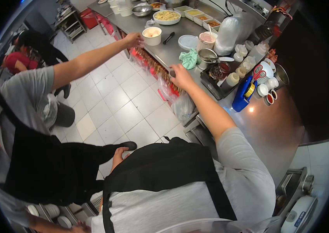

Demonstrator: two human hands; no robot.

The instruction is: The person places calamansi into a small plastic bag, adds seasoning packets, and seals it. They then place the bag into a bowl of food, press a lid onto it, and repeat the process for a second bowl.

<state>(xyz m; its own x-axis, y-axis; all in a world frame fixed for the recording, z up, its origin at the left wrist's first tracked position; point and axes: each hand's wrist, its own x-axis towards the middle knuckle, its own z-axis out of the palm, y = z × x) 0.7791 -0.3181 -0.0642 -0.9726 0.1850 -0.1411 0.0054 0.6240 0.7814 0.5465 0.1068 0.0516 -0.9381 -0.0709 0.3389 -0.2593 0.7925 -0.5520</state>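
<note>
My right hand (pixel 182 77) is at the front edge of the steel counter (pixel 226 132), its fingers bent around a small dark spot I cannot make out. Just beyond it lies a crumpled green cloth (pixel 189 59). To its right is a black caddy (pixel 216 86) with jars and sauces. My left hand (pixel 118 156) hangs low beside my black apron (pixel 160 167), partly hidden, fingers loosely apart and nothing visible in them. A co-worker's hand (pixel 134 40) reaches beside a white tub (pixel 151 36) of pale, rounded food.
A blue tape dispenser (pixel 243 95), squeeze bottles (pixel 232 79) and small sauce cups (pixel 270 98) stand to the right. Black tongs (pixel 168 37) lie near a bowl of yellow food (pixel 167 16). The co-worker's body (pixel 55 163) is close on my left; a dark bin (pixel 64 115) stands behind.
</note>
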